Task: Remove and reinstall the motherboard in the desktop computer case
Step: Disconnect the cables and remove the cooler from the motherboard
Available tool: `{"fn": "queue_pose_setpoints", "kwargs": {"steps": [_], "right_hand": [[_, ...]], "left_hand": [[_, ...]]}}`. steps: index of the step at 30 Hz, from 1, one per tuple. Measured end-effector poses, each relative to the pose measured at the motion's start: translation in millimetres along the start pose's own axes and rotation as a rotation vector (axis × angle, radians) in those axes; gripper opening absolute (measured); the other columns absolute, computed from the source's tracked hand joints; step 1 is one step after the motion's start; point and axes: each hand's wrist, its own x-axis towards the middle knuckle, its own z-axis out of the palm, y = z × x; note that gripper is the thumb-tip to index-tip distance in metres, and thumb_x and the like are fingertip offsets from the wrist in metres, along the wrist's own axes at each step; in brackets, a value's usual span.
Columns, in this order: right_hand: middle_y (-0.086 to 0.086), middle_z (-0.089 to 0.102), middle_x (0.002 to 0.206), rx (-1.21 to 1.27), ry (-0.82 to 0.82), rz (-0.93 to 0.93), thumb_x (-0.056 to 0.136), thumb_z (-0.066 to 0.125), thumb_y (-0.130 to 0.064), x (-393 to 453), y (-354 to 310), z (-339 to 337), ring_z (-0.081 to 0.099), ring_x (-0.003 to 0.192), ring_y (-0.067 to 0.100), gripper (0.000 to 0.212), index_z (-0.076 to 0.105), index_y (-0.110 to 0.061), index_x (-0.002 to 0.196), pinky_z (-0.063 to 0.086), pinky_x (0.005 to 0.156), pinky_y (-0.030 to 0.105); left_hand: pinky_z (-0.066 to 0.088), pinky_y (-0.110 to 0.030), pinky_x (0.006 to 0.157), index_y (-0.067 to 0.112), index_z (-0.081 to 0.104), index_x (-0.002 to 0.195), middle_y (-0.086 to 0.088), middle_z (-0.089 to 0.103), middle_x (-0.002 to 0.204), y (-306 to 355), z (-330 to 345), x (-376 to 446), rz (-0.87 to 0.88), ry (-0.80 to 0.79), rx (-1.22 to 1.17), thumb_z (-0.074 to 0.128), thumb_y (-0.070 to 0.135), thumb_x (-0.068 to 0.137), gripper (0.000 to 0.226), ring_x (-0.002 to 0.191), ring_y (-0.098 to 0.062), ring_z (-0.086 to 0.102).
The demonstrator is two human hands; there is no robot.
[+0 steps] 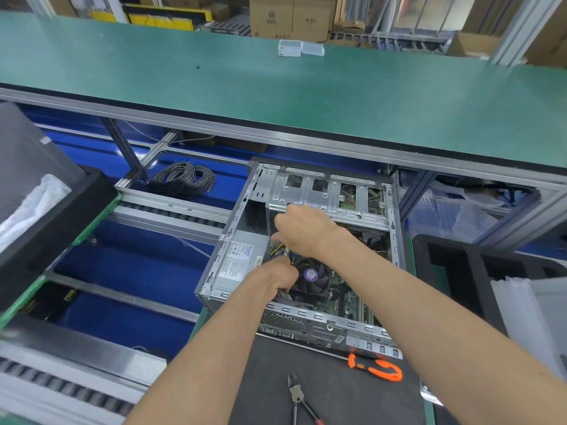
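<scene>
Both hands (285,259) over motherboard (343,302), inside case (306,320)

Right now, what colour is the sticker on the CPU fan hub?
Purple, on the CPU fan; head view.

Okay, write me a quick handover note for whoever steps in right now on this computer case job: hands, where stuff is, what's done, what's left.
Both hands are inside the open computer case.
Left hand: fingers curled beside the CPU fan; what it grips is hidden.
Right hand: reaching down by the power supply; its fingers are out of sight.
Motherboard lies in the case.
Screwdriver and cutters lie on the mat in front.
Done: side panel is off.
Left: free the board, lift it out, refit it.
</scene>
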Motion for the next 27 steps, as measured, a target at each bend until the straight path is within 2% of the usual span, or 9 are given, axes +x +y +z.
{"fn": "queue_pose_setpoints", "kwargs": {"steps": [3,5,7,11,13,15,20,24,27], "right_hand": [[0.007,0.048,0.079,0.076,-0.046,-0.102,0.092,0.061,-0.012,-0.2,-0.1,-1.6,0.060,0.085,0.032,0.006,0.057,-0.009,0.089,0.036,0.056,0.033],[0.003,0.054,0.092,0.139,-0.090,-0.181,0.084,0.067,-0.011,-2.9,2.2,-3.2,0.054,0.085,0.022,0.012,0.059,-0.013,0.092,0.038,0.063,0.030],[0.001,0.051,0.097,0.167,-0.079,-0.182,0.083,0.070,-0.019,-5.3,2.5,-3.4,0.051,0.084,0.022,0.025,0.057,-0.013,0.103,0.037,0.065,0.030],[0.007,0.045,0.084,0.040,0.019,0.049,0.099,0.056,-0.041,-4.9,1.5,1.2,0.053,0.081,0.034,0.035,0.059,-0.007,0.106,0.037,0.063,0.038],[0.014,0.056,0.093,0.026,0.016,0.014,0.101,0.056,-0.031,-4.0,1.9,2.7,0.060,0.089,0.038,0.027,0.061,-0.005,0.103,0.037,0.063,0.038],[0.014,0.060,0.097,0.075,-0.002,-0.069,0.092,0.061,-0.014,-5.0,4.2,2.2,0.062,0.089,0.035,0.010,0.063,-0.008,0.099,0.038,0.061,0.035],[0.005,0.050,0.099,0.210,-0.038,-0.144,0.080,0.067,-0.013,-9.7,6.4,2.3,0.055,0.082,0.026,0.026,0.056,-0.012,0.103,0.037,0.061,0.031],[0.005,0.037,0.079,0.090,0.025,0.034,0.100,0.056,-0.036,-7.7,7.7,3.7,0.047,0.075,0.029,0.026,0.056,-0.010,0.097,0.035,0.061,0.037],[0.005,0.052,0.080,0.167,0.018,-0.040,0.092,0.058,-0.011,-9.9,9.8,4.0,0.052,0.077,0.028,0.011,0.052,-0.015,0.084,0.035,0.059,0.034]], "left_hand": [[0.043,-0.028,0.063,0.004,0.041,0.143,-0.019,0.054,0.114,-3.1,0.8,4.5,0.022,0.014,-0.016,0.036,-0.010,0.085,0.060,0.079,-0.023,0.049],[0.037,-0.027,0.053,0.003,0.048,0.136,-0.013,0.050,0.088,-4.9,1.2,5.7,0.014,0.019,-0.027,0.037,-0.010,0.084,0.055,0.065,-0.021,0.043],[0.036,-0.027,0.053,0.002,0.051,0.131,-0.011,0.047,0.082,-4.9,1.4,5.1,-0.001,0.024,-0.031,0.037,-0.009,0.083,0.051,0.063,-0.020,0.041],[0.052,-0.031,0.066,0.005,0.039,0.145,-0.018,0.053,0.124,-2.9,1.7,5.5,0.007,0.028,-0.026,0.035,-0.007,0.087,0.060,0.077,-0.021,0.050],[0.055,-0.036,0.080,0.005,0.037,0.146,-0.020,0.048,0.138,-2.6,1.3,5.2,0.011,0.040,-0.022,0.034,-0.006,0.086,0.061,0.085,-0.023,0.053],[0.051,-0.033,0.071,0.006,0.040,0.144,-0.019,0.051,0.133,-3.8,1.7,6.8,0.021,0.046,-0.012,0.034,-0.007,0.085,0.060,0.083,-0.023,0.053],[0.038,-0.028,0.053,0.004,0.049,0.135,-0.017,0.057,0.099,-3.3,2.4,5.4,0.028,0.061,-0.004,0.034,-0.007,0.086,0.052,0.065,-0.021,0.045],[0.049,-0.029,0.066,0.004,0.040,0.143,-0.017,0.052,0.121,-4.1,3.9,6.9,0.003,0.073,-0.036,0.034,-0.008,0.086,0.058,0.076,-0.020,0.051],[0.057,-0.039,0.084,0.004,0.039,0.144,-0.020,0.049,0.134,-4.9,4.1,9.8,0.000,0.055,-0.079,0.034,-0.008,0.086,0.060,0.091,-0.032,0.064]]}}
